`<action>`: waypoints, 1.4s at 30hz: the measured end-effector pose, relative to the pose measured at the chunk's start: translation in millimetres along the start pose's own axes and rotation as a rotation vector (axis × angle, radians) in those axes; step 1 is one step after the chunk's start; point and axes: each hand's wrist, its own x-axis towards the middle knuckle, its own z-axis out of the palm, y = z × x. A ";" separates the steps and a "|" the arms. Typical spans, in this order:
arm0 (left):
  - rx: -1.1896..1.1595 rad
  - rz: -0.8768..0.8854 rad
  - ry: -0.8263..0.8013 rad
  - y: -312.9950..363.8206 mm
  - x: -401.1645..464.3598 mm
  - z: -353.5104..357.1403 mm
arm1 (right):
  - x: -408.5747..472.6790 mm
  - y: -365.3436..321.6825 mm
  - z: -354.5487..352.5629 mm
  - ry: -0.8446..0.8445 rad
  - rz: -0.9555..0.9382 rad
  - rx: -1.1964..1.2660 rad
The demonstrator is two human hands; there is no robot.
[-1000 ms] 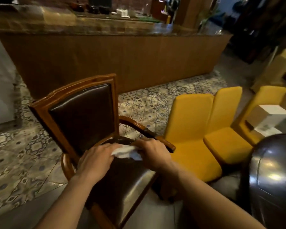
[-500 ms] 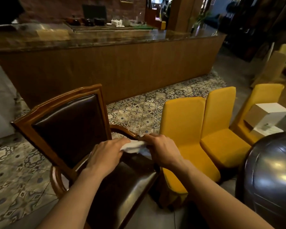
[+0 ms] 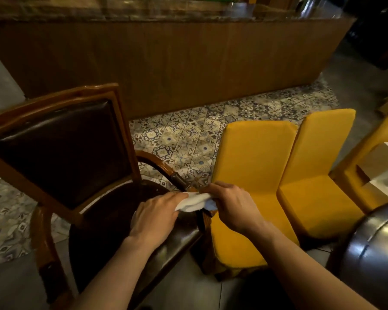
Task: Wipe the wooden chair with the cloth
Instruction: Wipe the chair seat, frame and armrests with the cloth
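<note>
The left hand (image 3: 157, 217) is gripping one end of a small crumpled white cloth (image 3: 193, 201), fingers curled over it, and the right hand (image 3: 235, 206) is pinching the other end, so the cloth is bunching between the two. Both hands are hovering over the front right corner of the wooden armchair with a dark brown leather seat and back (image 3: 61, 151). The cloth is lying against the front end of that chair's curved wooden armrest (image 3: 159, 167), just above the seat edge; whether it is pressing on the wood cannot be told. Both bare forearms are reaching in from the bottom of the view. Just beside the armchair, on the armrest side, three yellow upholstered chairs (image 3: 255, 162) are standing in a row. Beyond the armchair, a patterned blue-and-cream tiled floor (image 3: 188, 135) is running up to a long brown wood-panelled table (image 3: 188, 63). Past the yellow chairs, a shiny dark rounded object (image 3: 372, 253) is filling the lower corner.
</note>
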 end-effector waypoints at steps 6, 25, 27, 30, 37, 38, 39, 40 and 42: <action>-0.019 -0.037 -0.032 -21.4 28.6 62.6 | 26.3 38.7 45.5 -0.028 0.013 -0.048; -0.049 -0.034 -0.137 -72.3 101.4 230.6 | 94.6 147.8 172.6 -0.136 0.038 0.047; -0.081 -0.017 -0.156 -70.5 108.8 246.3 | 96.4 160.2 183.8 -0.180 0.010 0.059; -0.113 -0.018 -0.156 -61.0 119.7 263.4 | 96.0 172.9 190.2 -0.226 -0.017 0.103; -0.182 -0.120 -0.016 -43.1 124.6 293.0 | 144.1 207.0 173.8 -0.251 -0.173 0.223; -0.202 -0.115 -0.002 -42.7 123.7 295.1 | 159.2 207.8 174.1 -0.267 -0.224 0.188; -0.222 -0.111 0.017 -42.7 123.1 296.7 | 175.5 207.3 176.8 -0.301 -0.288 0.147; -0.238 -0.112 0.036 -42.7 122.9 297.9 | 191.8 206.1 181.4 -0.339 -0.367 0.093; -0.244 -0.124 0.058 -42.3 123.6 299.7 | 223.1 202.5 191.0 -0.412 -0.539 -0.081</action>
